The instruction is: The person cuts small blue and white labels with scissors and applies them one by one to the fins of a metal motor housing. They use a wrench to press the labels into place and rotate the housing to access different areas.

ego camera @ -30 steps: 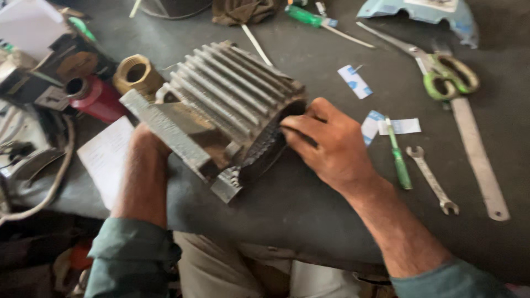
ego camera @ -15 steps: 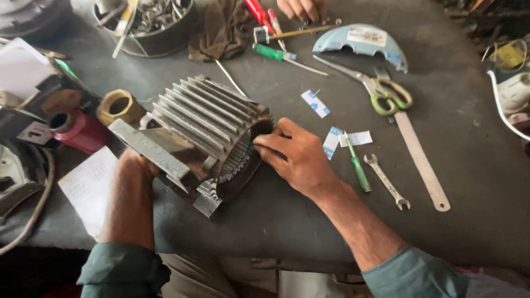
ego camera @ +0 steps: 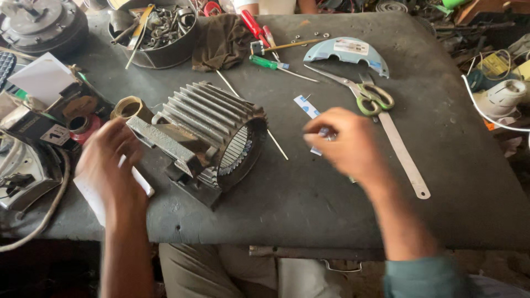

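A grey finned motor housing (ego camera: 212, 129) lies on its side on the dark workbench (ego camera: 331, 209), its open end with the windings facing front right. My left hand (ego camera: 107, 165) is blurred, off the housing's left foot, fingers apart over a white paper sheet (ego camera: 88, 193). My right hand (ego camera: 348, 143) hovers to the right of the housing, its fingertips pinched on a small white-and-blue paper slip (ego camera: 326, 132). Another such slip (ego camera: 305, 105) lies flat just behind it.
Green-handled scissors (ego camera: 375, 96) and a metal ruler (ego camera: 406, 157) lie right of my right hand. Behind are a blue-white curved cover (ego camera: 348, 52), screwdrivers (ego camera: 265, 62), a dark cloth (ego camera: 223, 41) and a bowl of parts (ego camera: 160, 33). A brass ring (ego camera: 130, 107) sits left.
Both hands have let go of the housing. My right hand moved right to the paper slips; my left hand pulled back to the left. The camera view has risen.
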